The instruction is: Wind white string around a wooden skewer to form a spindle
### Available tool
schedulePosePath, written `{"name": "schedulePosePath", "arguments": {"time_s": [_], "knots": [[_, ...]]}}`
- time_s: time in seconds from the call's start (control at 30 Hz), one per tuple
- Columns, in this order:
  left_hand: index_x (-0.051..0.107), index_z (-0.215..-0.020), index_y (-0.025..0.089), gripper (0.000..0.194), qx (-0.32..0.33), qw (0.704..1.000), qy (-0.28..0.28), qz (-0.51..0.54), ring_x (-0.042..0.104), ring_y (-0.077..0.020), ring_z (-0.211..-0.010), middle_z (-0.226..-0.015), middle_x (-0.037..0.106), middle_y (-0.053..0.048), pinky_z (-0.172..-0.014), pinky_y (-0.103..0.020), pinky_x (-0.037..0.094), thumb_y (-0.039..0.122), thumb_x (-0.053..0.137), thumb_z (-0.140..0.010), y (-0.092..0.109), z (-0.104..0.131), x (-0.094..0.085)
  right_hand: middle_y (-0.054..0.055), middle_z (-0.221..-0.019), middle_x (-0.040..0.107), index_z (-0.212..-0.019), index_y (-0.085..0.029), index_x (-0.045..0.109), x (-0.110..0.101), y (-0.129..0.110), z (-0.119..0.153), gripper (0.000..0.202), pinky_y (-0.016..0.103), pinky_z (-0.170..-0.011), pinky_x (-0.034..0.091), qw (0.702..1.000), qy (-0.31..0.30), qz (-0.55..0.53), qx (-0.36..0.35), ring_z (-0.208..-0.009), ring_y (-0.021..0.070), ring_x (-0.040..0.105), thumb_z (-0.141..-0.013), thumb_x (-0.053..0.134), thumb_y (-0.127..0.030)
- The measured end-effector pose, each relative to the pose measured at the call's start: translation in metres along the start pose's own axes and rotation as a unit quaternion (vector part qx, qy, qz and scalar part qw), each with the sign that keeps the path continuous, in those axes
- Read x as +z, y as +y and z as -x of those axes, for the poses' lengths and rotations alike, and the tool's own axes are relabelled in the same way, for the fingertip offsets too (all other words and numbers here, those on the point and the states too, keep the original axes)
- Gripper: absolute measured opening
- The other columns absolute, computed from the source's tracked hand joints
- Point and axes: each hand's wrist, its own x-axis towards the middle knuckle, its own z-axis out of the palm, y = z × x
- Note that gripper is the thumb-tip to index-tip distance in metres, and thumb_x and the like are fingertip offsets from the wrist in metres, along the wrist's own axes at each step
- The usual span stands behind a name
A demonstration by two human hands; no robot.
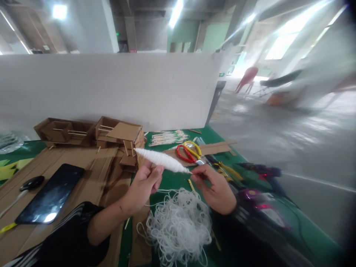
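Note:
A spindle-shaped roll of white string (164, 160), wound on a thin stick, is held slantwise above the table. Fingers and thumb of my left hand (147, 180) close round its underside near the middle. At the right end, my right hand (214, 187) pinches the bare tip of the stick. Below both hands lies a loose, tangled heap of white string (179, 226). One strand runs from the heap up toward my left hand. Just beyond the roll are scissors (189, 152) with one red and one yellow handle loop.
Cardboard boxes with sticks (119, 133) stand at the back left. A tablet-like black device (50, 194) and a mouse (32, 183) lie on cardboard. Thin sticks (169, 137), pliers (229, 170), a drill (261, 172) and a purple tape dispenser-like object (261, 204) sit farther round. A white partition (111, 89) rises behind.

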Motion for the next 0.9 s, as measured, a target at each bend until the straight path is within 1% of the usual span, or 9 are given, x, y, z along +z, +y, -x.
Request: {"name": "schedulePosePath", "arguments": {"time_s": [0.1, 0.23, 0.3, 0.43, 0.5, 0.6, 0.77, 0.83, 0.9], "knots": [[0.05, -0.121, 0.018, 0.045, 0.003, 1.0, 0.001, -0.011, 0.031, -0.0059, -0.043, -0.053, 0.045, 0.008, -0.041, -0.017, 0.024, 0.047, 0.059, -0.088, 0.0006, 0.0013, 0.0007, 0.0, -0.066, 0.062, -0.086, -0.019, 0.058, -0.0018, -0.0004, -0.0011, 0.016, 0.025, -0.053, 0.046, 1.0, 0.011, 0.022, -0.01, -0.056, 0.0138, 0.057, -0.094, 0.047, -0.028], [0.05, -0.122, 0.02, 0.044, 0.006, 1.0, -0.003, -0.01, 0.031, -0.0059, -0.043, -0.053, 0.045, 0.008, -0.041, -0.017, 0.024, 0.047, 0.058, -0.088, 0.0013, 0.0022, 0.0012, -0.003, -0.054, 0.057, -0.083, -0.02, 0.057, -0.0026, -0.0007, -0.0003, 0.024, 0.024, -0.048, 0.043, 1.0, 0.0, 0.003, 0.008, -0.045, 0.0121, 0.053, -0.098, 0.04, -0.029], [0.051, -0.119, 0.02, 0.041, 0.006, 1.0, -0.002, -0.01, 0.032, -0.0057, -0.043, -0.053, 0.045, 0.008, -0.041, -0.016, 0.024, 0.046, 0.058, -0.088, 0.0011, 0.0023, 0.0012, -0.002, -0.055, 0.057, -0.083, -0.02, 0.057, -0.0017, -0.0002, 0.0013, 0.026, 0.025, -0.05, 0.045, 1.0, -0.009, -0.01, 0.016, -0.048, 0.0124, 0.054, -0.098, 0.039, -0.03], [0.052, -0.115, 0.018, 0.036, 0.017, 1.0, 0.0, -0.014, 0.032, -0.005, -0.043, -0.054, 0.045, 0.008, -0.04, -0.016, 0.023, 0.045, 0.057, -0.09, -0.0003, 0.0027, 0.0013, 0.002, -0.073, 0.062, -0.095, -0.02, 0.056, 0.0006, 0.0001, 0.0041, 0.015, 0.026, -0.056, 0.049, 0.999, 0.004, -0.037, 0.026, -0.061, 0.0149, 0.06, -0.094, 0.049, -0.032], [0.052, -0.114, 0.018, 0.035, 0.021, 1.0, 0.002, -0.019, 0.032, -0.0051, -0.043, -0.054, 0.044, 0.008, -0.041, -0.016, 0.023, 0.045, 0.056, -0.091, -0.0006, 0.003, 0.0018, 0.003, -0.076, 0.063, -0.095, -0.02, 0.055, 0.0009, -0.0008, 0.004, 0.012, 0.027, -0.056, 0.049, 0.999, 0.011, -0.033, 0.025, -0.063, 0.0158, 0.06, -0.092, 0.052, -0.031], [0.051, -0.118, 0.019, 0.038, 0.019, 0.999, 0.005, -0.027, 0.033, -0.0056, -0.044, -0.055, 0.046, 0.008, -0.041, -0.017, 0.024, 0.046, 0.055, -0.091, -0.0001, 0.0039, 0.0026, 0.002, -0.071, 0.062, -0.089, -0.02, 0.057, -0.0004, -0.0027, 0.0023, 0.012, 0.026, -0.053, 0.046, 1.0, 0.021, 0.002, 0.01, -0.059, 0.0152, 0.058, -0.093, 0.05, -0.028], [0.048, -0.123, 0.019, 0.039, 0.011, 0.999, -0.007, -0.035, 0.033, -0.0048, -0.043, -0.054, 0.046, 0.008, -0.041, -0.016, 0.024, 0.044, 0.052, -0.093, 0.0006, 0.005, 0.0026, -0.003, -0.053, 0.053, -0.082, -0.02, 0.057, -0.0019, -0.0029, 0.0015, 0.025, 0.025, -0.048, 0.041, 1.0, 0.018, 0.015, 0.012, -0.045, 0.0122, 0.05, -0.097, 0.04, -0.028], [0.049, -0.123, 0.018, 0.039, 0.017, 0.999, -0.006, -0.035, 0.033, -0.0045, -0.043, -0.054, 0.046, 0.008, -0.041, -0.016, 0.024, 0.043, 0.052, -0.094, 0.0001, 0.0047, 0.0021, -0.003, -0.054, 0.052, -0.083, -0.02, 0.057, -0.0006, -0.0015, 0.0028, 0.025, 0.025, -0.05, 0.042, 1.0, 0.008, 0.001, 0.019, -0.047, 0.0124, 0.051, -0.098, 0.039, -0.029], [0.05, -0.121, 0.017, 0.038, 0.023, 0.999, -0.001, -0.035, 0.033, -0.0042, -0.043, -0.054, 0.045, 0.008, -0.041, -0.016, 0.024, 0.043, 0.052, -0.093, -0.0006, 0.004, 0.0016, -0.002, -0.059, 0.054, -0.09, -0.02, 0.056, 0.0012, 0.0004, 0.0044, 0.019, 0.025, -0.052, 0.044, 0.999, 0.001, -0.027, 0.027, -0.051, 0.0131, 0.053, -0.097, 0.042, -0.03]]}}
